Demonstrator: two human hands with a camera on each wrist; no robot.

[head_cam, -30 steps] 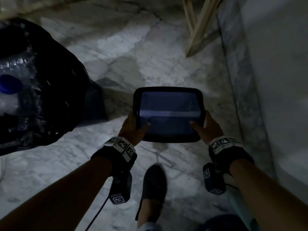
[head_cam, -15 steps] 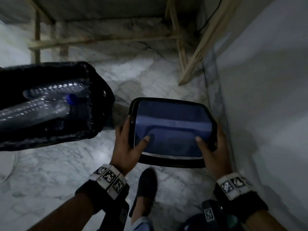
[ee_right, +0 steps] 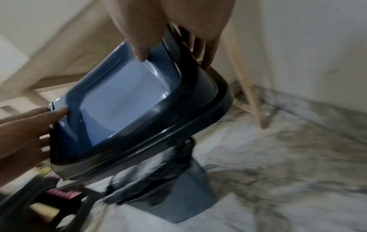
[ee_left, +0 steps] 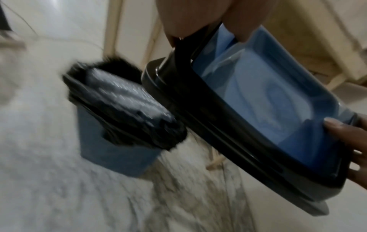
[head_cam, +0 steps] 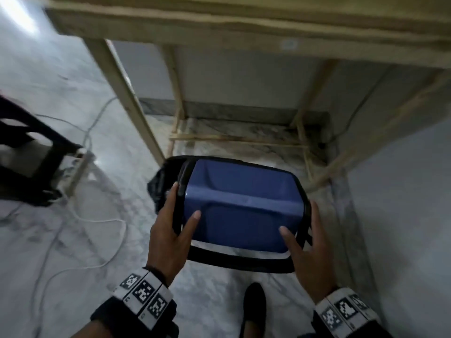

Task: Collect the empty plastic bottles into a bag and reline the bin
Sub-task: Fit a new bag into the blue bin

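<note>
Both hands hold the bin lid, a black frame around a blue swing flap, level above the floor. My left hand grips its left side, thumb on the flap. On the right side my right hand does the same. Beneath the lid stands the blue bin, lined with a black bag that holds clear plastic bottles. In the head view only a corner of the black bag shows past the lid's left edge. The right wrist view shows the bin directly under the lid.
A wooden table frame stands just ahead, its legs and crossbar near the bin. A grey wall runs close along the right. A black stool and a white cable lie at left. My shoe is below the lid.
The lid, still in both hands, has come over the bagged bin, which was out to the left before. The view has lifted to show the wooden table.
</note>
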